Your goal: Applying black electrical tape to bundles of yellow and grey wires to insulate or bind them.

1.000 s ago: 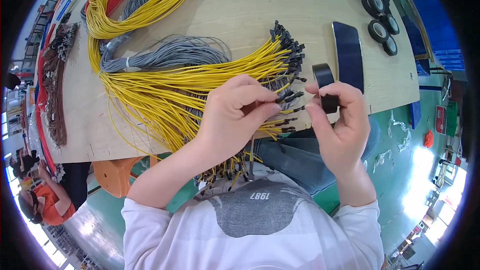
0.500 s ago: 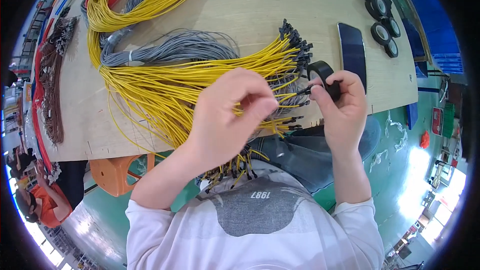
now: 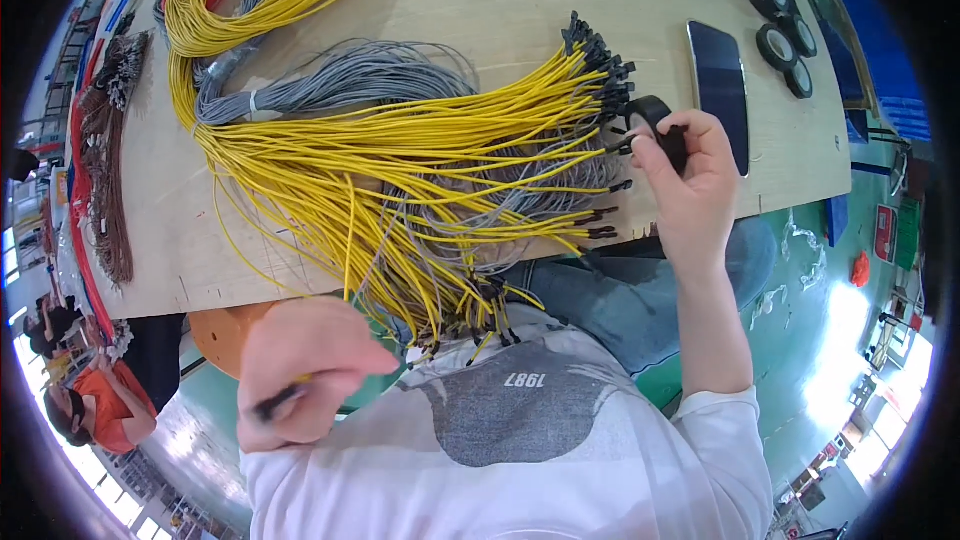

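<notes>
My right hand (image 3: pixel 700 190) grips a roll of black tape (image 3: pixel 650 115) by the table's front edge, close to dark-tipped wire ends. My left hand (image 3: pixel 315 365), slightly blurred, is closed off the table edge, low on the left by my sleeve. A yellow wire (image 3: pixel 349 240) runs from the bundle down to it, and a black-wrapped tip (image 3: pixel 278 402) with a bit of yellow shows among its fingers. The large bundle of yellow wires (image 3: pixel 400 135) fans across the table, its black connectors (image 3: pixel 605 65) gathered at the right. Grey wires (image 3: pixel 350 80) lie behind and beneath it.
Several black tape rolls (image 3: pixel 775 45) and a dark-screened phone (image 3: pixel 720 90) lie at the right. Brown wires (image 3: pixel 112 200) and red tubing (image 3: pixel 78 190) lie at the table's left. An orange stool (image 3: pixel 225 330) stands below the edge. Another person in orange (image 3: pixel 115 405) is at far left.
My left hand has swung from beside the tape roll down and left past the table edge, drawing a yellow wire along. My right hand still holds the tape roll, nearly in place.
</notes>
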Action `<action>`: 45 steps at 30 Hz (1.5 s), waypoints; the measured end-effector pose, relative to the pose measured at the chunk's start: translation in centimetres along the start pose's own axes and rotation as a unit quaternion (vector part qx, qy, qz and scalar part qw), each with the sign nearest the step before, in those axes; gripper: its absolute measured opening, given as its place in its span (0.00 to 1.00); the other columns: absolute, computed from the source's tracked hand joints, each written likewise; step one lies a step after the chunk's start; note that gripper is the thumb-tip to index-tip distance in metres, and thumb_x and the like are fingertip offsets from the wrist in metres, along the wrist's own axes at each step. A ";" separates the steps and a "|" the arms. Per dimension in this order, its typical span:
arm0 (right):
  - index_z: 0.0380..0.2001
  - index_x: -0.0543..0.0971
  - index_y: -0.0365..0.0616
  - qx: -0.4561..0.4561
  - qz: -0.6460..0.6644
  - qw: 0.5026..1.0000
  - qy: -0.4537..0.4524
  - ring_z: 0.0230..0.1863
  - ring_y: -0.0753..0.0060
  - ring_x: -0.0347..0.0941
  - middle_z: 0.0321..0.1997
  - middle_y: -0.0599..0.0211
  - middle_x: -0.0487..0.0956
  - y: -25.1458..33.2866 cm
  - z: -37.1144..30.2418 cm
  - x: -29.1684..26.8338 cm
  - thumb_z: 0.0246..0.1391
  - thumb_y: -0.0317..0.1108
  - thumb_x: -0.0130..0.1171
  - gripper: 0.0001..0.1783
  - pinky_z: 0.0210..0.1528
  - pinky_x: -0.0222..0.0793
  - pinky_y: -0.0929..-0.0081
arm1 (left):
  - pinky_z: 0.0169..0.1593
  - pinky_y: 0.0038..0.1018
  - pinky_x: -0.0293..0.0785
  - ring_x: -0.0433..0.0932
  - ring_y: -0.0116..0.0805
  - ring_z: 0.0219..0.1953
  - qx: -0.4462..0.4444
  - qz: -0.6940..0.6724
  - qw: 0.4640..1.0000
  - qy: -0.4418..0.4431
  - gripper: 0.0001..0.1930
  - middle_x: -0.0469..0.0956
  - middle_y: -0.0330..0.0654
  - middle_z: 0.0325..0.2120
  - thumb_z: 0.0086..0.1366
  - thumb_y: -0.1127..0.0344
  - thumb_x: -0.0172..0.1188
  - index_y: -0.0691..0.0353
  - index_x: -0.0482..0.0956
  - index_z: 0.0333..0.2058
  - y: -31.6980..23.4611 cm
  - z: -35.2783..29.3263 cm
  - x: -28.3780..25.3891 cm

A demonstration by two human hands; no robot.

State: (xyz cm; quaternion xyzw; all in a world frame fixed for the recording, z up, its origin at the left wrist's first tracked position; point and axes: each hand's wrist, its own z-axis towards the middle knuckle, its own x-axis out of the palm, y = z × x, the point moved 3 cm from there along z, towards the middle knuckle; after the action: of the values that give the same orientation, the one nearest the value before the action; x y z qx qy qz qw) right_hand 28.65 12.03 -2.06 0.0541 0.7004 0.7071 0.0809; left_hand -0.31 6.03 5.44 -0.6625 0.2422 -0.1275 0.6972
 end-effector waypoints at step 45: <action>0.34 0.67 0.39 -0.057 -0.004 0.997 0.053 0.35 0.79 0.72 0.34 0.64 0.74 3.3 -1.2 0.8 0.47 0.15 0.55 0.13 0.36 0.67 0.85 | 0.26 0.25 0.68 0.73 0.35 0.24 0.229 0.186 0.938 -0.183 0.09 0.74 0.43 0.25 0.45 0.76 0.64 0.66 0.78 0.28 0.3 9.2 4.9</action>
State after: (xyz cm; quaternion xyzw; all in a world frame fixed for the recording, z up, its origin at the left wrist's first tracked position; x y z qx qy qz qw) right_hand 27.53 10.97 1.23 0.0093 0.6627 0.7472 0.0490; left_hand 8.49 11.58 4.37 -0.4397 0.1934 0.0763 0.8738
